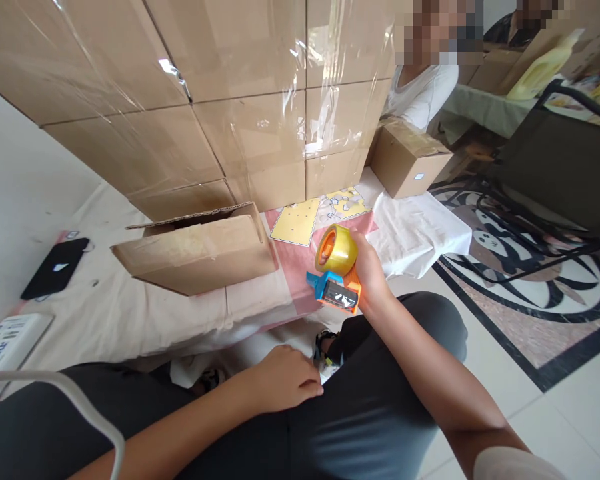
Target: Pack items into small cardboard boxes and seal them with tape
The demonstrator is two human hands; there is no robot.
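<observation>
My right hand grips the handle of an orange and blue tape dispenser, held up in front of the table's edge. On the dispenser sits a roll of yellowish packing tape with an orange hub. My left hand lies over my lap, its fingers curled in loosely, with nothing showing in it. Ahead of it, a cardboard box lies on the cloth-covered table. Two yellow patterned pieces lie flat on the cloth to the right of that box.
A tall wall of stacked, tape-covered cartons fills the back. A closed carton stands at the table's right end, near a person in a white shirt. To the right is a dark folding chair. A black phone-like object lies left.
</observation>
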